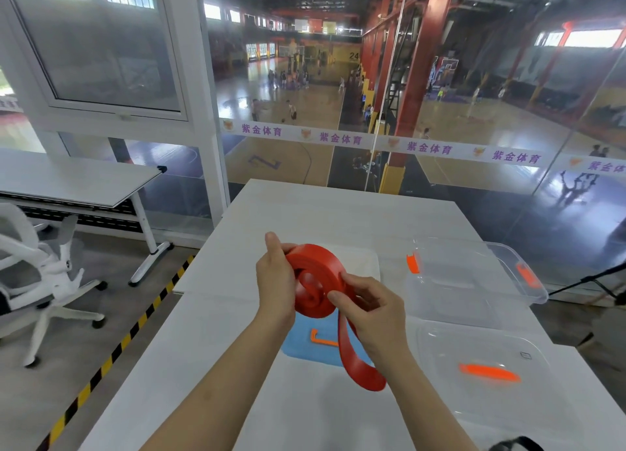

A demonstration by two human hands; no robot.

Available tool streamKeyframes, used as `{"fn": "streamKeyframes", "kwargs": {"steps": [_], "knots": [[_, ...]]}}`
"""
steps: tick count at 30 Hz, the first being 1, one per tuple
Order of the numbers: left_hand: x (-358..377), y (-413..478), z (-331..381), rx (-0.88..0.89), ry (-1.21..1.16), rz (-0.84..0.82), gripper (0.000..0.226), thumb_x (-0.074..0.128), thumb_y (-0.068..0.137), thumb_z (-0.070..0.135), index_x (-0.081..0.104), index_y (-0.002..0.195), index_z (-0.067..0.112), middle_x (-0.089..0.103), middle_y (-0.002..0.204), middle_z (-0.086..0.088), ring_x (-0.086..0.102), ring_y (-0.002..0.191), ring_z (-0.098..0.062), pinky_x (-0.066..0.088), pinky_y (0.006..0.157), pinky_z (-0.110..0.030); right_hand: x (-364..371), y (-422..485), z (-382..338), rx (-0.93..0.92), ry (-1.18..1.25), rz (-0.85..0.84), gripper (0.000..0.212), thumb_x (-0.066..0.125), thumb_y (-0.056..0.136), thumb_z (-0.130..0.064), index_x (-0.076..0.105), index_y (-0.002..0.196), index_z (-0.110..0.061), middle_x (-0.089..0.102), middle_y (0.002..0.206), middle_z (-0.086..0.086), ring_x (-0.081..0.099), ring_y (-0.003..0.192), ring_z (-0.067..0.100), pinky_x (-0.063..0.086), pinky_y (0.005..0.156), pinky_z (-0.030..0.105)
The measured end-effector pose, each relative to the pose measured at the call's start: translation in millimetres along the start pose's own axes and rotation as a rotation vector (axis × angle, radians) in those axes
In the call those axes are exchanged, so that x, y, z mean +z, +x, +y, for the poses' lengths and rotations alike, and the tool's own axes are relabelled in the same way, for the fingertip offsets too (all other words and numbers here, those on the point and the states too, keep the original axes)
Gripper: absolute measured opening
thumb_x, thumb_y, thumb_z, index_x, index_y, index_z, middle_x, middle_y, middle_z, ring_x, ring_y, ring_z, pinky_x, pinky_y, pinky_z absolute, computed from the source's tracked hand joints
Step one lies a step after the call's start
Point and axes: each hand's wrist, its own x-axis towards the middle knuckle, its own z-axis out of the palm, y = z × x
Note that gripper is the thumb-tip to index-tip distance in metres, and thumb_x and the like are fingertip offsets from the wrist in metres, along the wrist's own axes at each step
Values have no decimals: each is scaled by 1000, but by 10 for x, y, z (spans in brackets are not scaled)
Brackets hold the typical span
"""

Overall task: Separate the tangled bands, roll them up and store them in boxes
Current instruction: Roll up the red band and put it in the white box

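The clear box (474, 281) with orange latches stands open on the counter (305, 206) to my right, and its clear lid (481, 356) lies nearer me. A blue lid (298, 349) lies beneath my hands. My left hand (274, 281) grips the half-rolled red band (315, 306) above it. My right hand (372, 311) pinches the coil's outer wrap, and the loose tail hangs below.

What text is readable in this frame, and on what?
"紫金体育": repeated along the white strip on the glass wall.
"24": on the yellow wall at the far end of the gym.
Purple floor mark on the court: "Z" or "2", cannot tell which.
Small mark on the clear lid: too small to read.
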Motion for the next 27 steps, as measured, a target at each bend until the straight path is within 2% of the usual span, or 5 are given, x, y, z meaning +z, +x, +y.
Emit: {"fn": "streamKeyframes", "kwargs": {"steps": [7, 10, 14, 20, 27], "knots": [[-165, 91, -156, 329, 425, -234, 47, 29, 112, 39, 73, 99, 31, 73, 96, 13, 67, 96, -6, 49, 77, -16, -115, 137, 27, -31, -186, -28, 35, 91, 79, -10, 82, 98, -38, 81, 102, -20, 76, 99, 2, 61, 92, 24], [-104, 79, -223, 384, 521, -300, 48, 31, 111, 40, 73, 93, 25, 73, 92, 5, 68, 89, -14, 56, 77, -27, -107, 143, -5, -73, -271, -125, 36, 91, 79, -13, 81, 99, -41, 79, 105, -26, 75, 104, 1, 60, 95, 28], [-98, 91, -370, 273, 402, -124, 66, 24, 107, 52, 72, 76, 21, 74, 75, 2, 70, 78, -16, 57, 81, -39, -12, 116, 10, -21, -233, -147, 27, 92, 79, -14, 83, 97, -32, 80, 107, -22, 76, 104, 4, 61, 97, 37], [-127, 199, -343, -53, -9, 90, 68, 20, 109, 48, 71, 82, 10, 76, 77, -10, 72, 81, -28, 58, 78, -41, -10, 51, 69, -54, -269, -186, 33, 91, 79, -15, 78, 100, -37, 78, 109, -23, 74, 107, 7, 57, 92, 26], [-152, 279, -414, -131, -6, -42, 68, 21, 109, 50, 71, 83, 12, 78, 74, -11, 74, 82, -30, 58, 79, -38, 47, 35, 165, -20, -201, -45, 32, 89, 79, -5, 79, 95, -31, 80, 100, -16, 76, 99, 8, 59, 90, 26]]}}
